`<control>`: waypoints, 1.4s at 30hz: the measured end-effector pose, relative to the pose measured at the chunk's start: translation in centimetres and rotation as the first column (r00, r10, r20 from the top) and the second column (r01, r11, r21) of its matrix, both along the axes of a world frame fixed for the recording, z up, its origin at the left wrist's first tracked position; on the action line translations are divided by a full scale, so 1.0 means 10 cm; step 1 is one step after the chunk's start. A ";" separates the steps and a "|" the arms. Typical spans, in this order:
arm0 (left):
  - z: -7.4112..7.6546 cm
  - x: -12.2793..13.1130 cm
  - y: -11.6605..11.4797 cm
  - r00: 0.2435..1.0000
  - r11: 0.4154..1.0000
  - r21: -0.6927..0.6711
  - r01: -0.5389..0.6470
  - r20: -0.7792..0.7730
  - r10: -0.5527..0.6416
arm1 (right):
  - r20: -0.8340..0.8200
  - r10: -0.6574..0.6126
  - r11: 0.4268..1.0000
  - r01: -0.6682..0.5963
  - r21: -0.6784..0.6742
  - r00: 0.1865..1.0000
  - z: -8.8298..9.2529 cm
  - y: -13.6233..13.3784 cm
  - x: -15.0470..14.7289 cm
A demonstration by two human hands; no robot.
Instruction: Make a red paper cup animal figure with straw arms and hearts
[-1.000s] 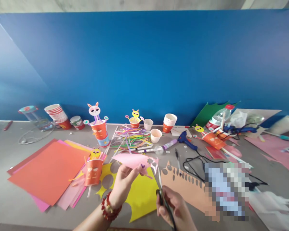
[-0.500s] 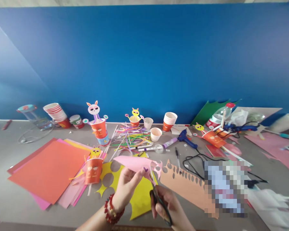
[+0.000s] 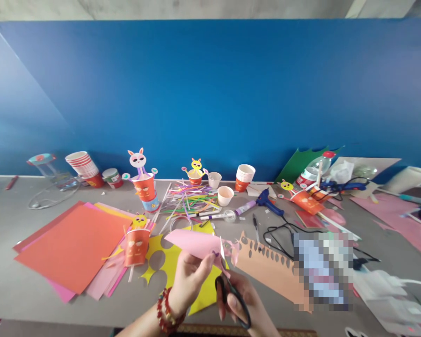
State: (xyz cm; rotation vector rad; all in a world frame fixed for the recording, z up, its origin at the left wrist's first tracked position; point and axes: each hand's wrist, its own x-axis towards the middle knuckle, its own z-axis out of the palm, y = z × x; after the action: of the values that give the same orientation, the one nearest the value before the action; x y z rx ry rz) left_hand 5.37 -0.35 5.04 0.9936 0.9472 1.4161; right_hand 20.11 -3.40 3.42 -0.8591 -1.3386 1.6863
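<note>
Pink paper (image 3: 192, 243) pinched in left hand (image 3: 191, 276) near tabletop's front edge; right hand (image 3: 243, 304) grips scissors (image 3: 228, 281), blades into paper.

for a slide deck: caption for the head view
Left hand holds pink paper, right hand cuts it with scissors.

Red bead bracelet (image 3: 169, 311), left wrist
</note>
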 end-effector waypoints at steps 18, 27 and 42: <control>0.01 -0.01 0.01 0.991 0.995 0.011 0.098 -0.094 -0.096 | -0.016 -0.058 0.998 0.058 0.013 0.998 -0.03 0.03 -0.07; -0.02 0.00 0.04 0.993 0.999 -0.005 0.054 -0.104 -0.054 | -0.039 -0.086 0.996 0.086 0.003 0.996 -0.12 0.04 -0.10; -0.13 0.03 0.07 0.997 0.999 0.000 0.041 -0.071 -0.041 | 0.004 -0.116 0.992 0.116 0.054 0.993 -0.18 0.08 -0.05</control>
State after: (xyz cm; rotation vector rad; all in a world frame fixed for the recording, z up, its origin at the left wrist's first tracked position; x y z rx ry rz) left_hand 5.64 0.34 3.75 1.0653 0.9722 1.3550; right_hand 19.60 -2.65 1.62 -0.8957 -1.3073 1.5529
